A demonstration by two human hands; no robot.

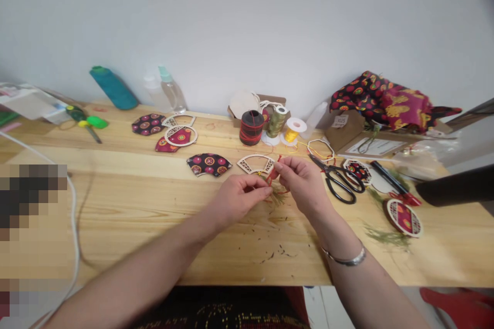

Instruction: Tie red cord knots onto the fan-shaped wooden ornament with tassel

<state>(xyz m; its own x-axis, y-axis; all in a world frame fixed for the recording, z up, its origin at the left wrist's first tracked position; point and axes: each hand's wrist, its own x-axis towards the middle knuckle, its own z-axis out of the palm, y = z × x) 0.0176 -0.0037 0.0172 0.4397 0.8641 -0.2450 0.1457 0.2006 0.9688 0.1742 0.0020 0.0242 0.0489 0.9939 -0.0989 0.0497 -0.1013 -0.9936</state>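
Both hands meet over the middle of the wooden table. My left hand [247,195] pinches a thin red cord [270,179] near its lower part. My right hand [299,177], with a silver bracelet on the wrist, holds the upper end of the same red cord between thumb and fingertips. Just behind the fingers lies a fan-shaped wooden frame [257,163] with cut-out corners. An olive-green tassel [278,196] hangs or lies below the fingertips, partly hidden. To the left rests a fan-shaped patterned fabric piece [209,164].
Black-handled scissors [339,180] lie right of my right hand. Thread spools [251,128] stand behind. A cardboard box [358,136] with patterned cloth is at the right, near a round ornament [404,218]. A white cable [73,205] crosses the left side.
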